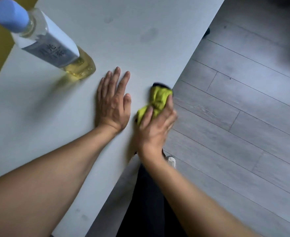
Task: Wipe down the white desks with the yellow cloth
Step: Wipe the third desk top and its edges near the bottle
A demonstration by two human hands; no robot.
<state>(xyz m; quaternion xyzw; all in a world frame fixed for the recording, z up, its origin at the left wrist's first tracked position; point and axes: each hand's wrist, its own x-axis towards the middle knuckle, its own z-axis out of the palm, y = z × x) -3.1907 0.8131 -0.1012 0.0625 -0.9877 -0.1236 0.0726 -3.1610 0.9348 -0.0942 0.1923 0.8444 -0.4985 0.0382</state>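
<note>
Right hand (pixel 155 127) clamps the bunched yellow cloth (pixel 155 100) at the near edge of the white counter (pixel 158 17). Left hand (pixel 112 101) lies flat beside it, fingers straight, holding nothing. Wiping step appears in progress. Next: sweep outward toward faint smudges (pixel 149 34); the bottle (pixel 43 43) likely needs shifting.

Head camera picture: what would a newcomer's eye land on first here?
Probably the bright yellow cloth, bunched in the right hand at the white desk's edge. Next, the left hand lying flat on the desk beside it. Then the clear bottle with a blue cap and yellowish liquid, standing at the upper left.
</note>
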